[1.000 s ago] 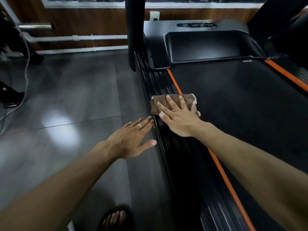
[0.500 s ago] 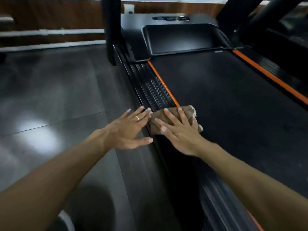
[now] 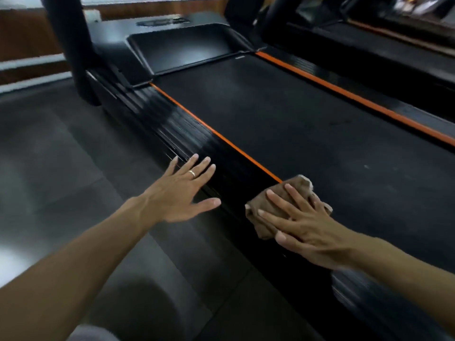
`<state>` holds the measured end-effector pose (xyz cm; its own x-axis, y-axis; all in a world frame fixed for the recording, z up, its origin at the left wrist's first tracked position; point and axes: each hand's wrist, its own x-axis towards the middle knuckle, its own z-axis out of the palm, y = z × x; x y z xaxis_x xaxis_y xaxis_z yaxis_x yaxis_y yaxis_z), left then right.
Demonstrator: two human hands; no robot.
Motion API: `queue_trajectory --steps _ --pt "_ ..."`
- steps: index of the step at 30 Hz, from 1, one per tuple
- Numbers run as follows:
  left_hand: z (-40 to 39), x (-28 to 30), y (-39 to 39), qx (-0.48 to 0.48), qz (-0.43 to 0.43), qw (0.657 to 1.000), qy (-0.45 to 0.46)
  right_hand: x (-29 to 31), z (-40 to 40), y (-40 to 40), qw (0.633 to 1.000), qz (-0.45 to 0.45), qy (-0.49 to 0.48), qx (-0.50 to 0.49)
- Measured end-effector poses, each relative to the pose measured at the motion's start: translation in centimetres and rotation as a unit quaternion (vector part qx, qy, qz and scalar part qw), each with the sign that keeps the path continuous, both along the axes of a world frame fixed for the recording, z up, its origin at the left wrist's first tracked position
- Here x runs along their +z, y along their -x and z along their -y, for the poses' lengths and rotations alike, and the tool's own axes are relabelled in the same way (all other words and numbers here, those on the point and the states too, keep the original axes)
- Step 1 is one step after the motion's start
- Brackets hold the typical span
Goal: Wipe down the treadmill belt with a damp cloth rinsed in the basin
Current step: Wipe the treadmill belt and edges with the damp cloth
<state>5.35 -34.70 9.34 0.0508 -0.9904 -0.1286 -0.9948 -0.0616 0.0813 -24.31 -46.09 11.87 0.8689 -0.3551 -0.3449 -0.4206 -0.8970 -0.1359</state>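
Note:
A brown folded cloth [image 3: 268, 205] lies on the treadmill's left side rail [image 3: 197, 134], over the orange stripe at the edge of the black belt [image 3: 307, 134]. My right hand [image 3: 302, 222] presses flat on the cloth with straight, spread fingers. My left hand [image 3: 182, 193], wearing a ring, has its fingers straight and spread, fingertips over the outer edge of the side rail. It holds nothing. No basin is in view.
The motor cover [image 3: 182, 45] sits at the belt's far end, with a black upright post [image 3: 71, 45] at its left. A second treadmill [image 3: 394, 45] stands close on the right. Dark tiled floor [image 3: 61, 156] runs along the left side.
My right hand has slid the cloth back along the side rail toward me. My left hand has stayed beside the rail, and the two hands are now farther apart.

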Motion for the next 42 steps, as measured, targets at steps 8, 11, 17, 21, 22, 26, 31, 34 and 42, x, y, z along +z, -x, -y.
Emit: queue_trajectory --steps 8,11,17,21,22,26,31,34,42 --pt "-1.2 -0.6 3.4 0.023 -0.014 0.999 0.025 -1.1 0.7 -7.1 0.996 0.073 0.025 -0.04" --pt "-2.1 -1.0 5.7 0.02 0.006 0.999 0.031 -1.1 0.0 -1.3 0.997 0.064 0.035 -0.011" --pt "-3.2 -1.1 11.3 -0.005 0.017 0.999 0.039 -0.2 -3.1 15.3 0.999 -0.014 0.013 0.028" --pt "-3.3 -0.9 13.8 0.019 0.006 0.999 0.036 -0.4 -2.3 12.7 0.999 0.027 0.015 0.028" --pt "-3.4 -1.0 14.2 0.026 0.011 0.999 0.031 -0.7 -1.8 10.6 0.999 0.043 0.017 0.025" --pt "-3.3 -0.8 15.3 0.058 -0.005 0.998 0.014 -1.1 -0.7 4.3 0.997 0.068 0.027 0.019" --pt "-3.5 0.1 16.6 0.076 0.004 0.997 -0.009 -0.8 -1.5 12.3 0.996 0.042 0.029 0.072" --pt "-3.9 0.5 19.4 0.054 0.01 0.998 -0.002 0.3 -2.6 19.8 0.995 -0.004 0.016 0.097" --pt "-6.1 0.1 26.3 0.061 0.0 0.998 0.0 -0.2 -1.8 15.8 0.996 0.007 0.017 0.083"
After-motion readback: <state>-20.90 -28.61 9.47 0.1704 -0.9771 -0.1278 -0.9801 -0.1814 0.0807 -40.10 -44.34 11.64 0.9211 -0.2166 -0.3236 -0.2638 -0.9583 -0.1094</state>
